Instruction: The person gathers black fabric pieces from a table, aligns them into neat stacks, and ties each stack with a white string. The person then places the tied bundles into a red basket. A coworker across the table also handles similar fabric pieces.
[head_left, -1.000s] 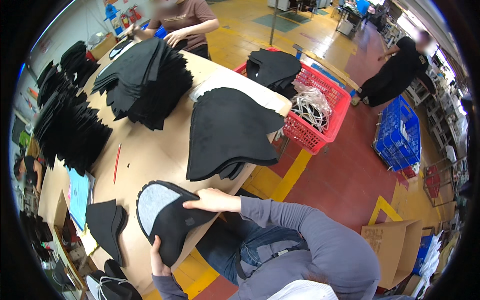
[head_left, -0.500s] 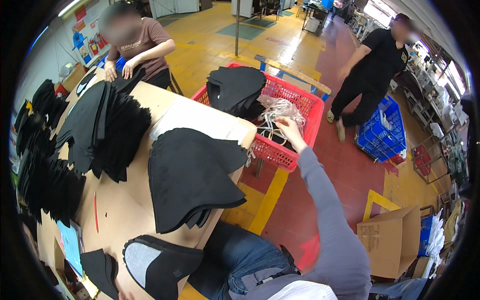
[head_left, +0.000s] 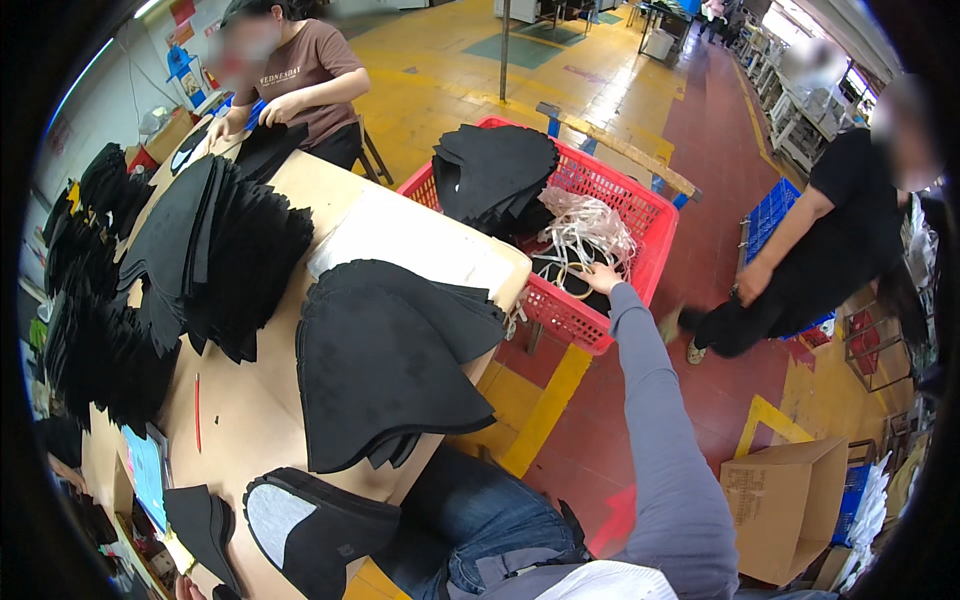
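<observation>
My right arm stretches out to a red plastic basket (head_left: 655, 235). There my right hand (head_left: 602, 278) has its fingers closed at the edge of a cream-coloured loop (head_left: 572, 284), beside a tangle of whitish strips (head_left: 590, 228). Black cut pieces (head_left: 492, 175) are heaped in the same basket. Only a bit of my left hand (head_left: 186, 588) shows at the lower left edge, by small black pieces (head_left: 203, 530); its fingers are mostly cut off. Between my arms lie a large stack of black cut pieces (head_left: 385, 365) and black pieces with a grey oval patch (head_left: 320, 530).
The tan table (head_left: 255, 400) holds more black stacks (head_left: 215, 255), a red pen (head_left: 198, 412) and a white sheet (head_left: 385, 235). Across it a seated person (head_left: 310, 85) handles black pieces. Another person (head_left: 820, 240) walks at the right. An open cardboard box (head_left: 780, 505) stands on the floor.
My right hand has gone lower into the basket, down to the cream loop. The person in black has moved nearer on the right. My view has shifted slightly.
</observation>
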